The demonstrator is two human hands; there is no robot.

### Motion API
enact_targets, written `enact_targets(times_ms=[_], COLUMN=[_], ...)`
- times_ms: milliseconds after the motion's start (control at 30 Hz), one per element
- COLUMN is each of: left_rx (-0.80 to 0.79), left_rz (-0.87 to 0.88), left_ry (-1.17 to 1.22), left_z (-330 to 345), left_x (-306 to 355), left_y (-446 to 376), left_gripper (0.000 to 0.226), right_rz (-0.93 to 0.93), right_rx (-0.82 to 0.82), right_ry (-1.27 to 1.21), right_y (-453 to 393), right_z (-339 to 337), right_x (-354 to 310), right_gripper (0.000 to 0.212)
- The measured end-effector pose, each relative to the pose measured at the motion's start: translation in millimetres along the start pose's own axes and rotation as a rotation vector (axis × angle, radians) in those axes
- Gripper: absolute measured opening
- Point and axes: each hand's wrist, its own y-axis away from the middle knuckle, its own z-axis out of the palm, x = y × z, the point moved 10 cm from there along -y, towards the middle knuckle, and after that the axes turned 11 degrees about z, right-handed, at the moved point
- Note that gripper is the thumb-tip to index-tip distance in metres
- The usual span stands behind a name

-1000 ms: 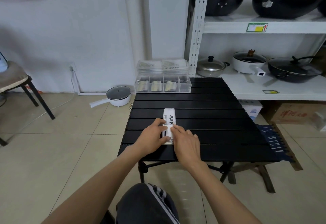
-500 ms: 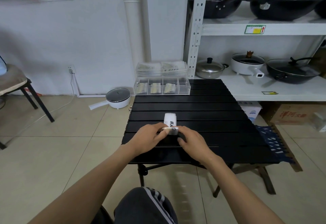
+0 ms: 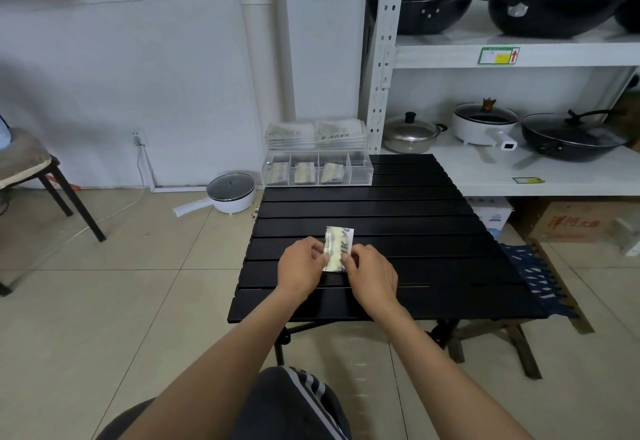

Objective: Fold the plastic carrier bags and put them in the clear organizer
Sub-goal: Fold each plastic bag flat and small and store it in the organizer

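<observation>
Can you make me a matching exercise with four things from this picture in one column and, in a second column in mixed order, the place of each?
Things:
1. folded bag
2. clear organizer
3. white pot with a handle
4. chair

Places:
A. on the floor by the wall, left of the table
B. at the far left edge of the picture
C. between the left hand and the right hand
D. at the table's far left corner

Pairs: 1-C, 2-D, 3-A, 4-B
</observation>
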Motion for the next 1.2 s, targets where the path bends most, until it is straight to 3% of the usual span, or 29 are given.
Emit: enact_targets(times_ms=[133,300,600,733,900,1067,1200], left_rx=[-0.024,-0.05,-0.175,-0.199,-0.254,-0.202,-0.156], left_rz=[-0.022,0.087,0.151,0.129,0.104,-0.029,-0.316], left_ry=[-0.066,-0.179,-0.373,-0.38,-0.349,-0.08,0.423], left_z=[2,8,25,26,28,23,26], left_x=[1,11,16,17,18,9,-13], left_y=[-4,-8,-7,-9,-12,-24,-22], left_gripper=[0.033,0.053,0.043,0.03,0.037,0.047,0.029], right_rz=[0.023,0.006,-0.022,0.002,0.028,0.004,-0.025], right_rx=[0.068,0.07,0.048,0.001,-0.03,-0.023,0.001], right_ry=[0.055,0.05,0.152,0.199,0.317,0.381,0.416], right_y=[3,4,7,4,5,5,6], right_z=[0,3,9,8,8,11,9], right_x=[-2,-4,-5,-5,-11,-16,-17], right_gripper=[0.022,0.047,0.029,0.049,0.053,0.056,0.056])
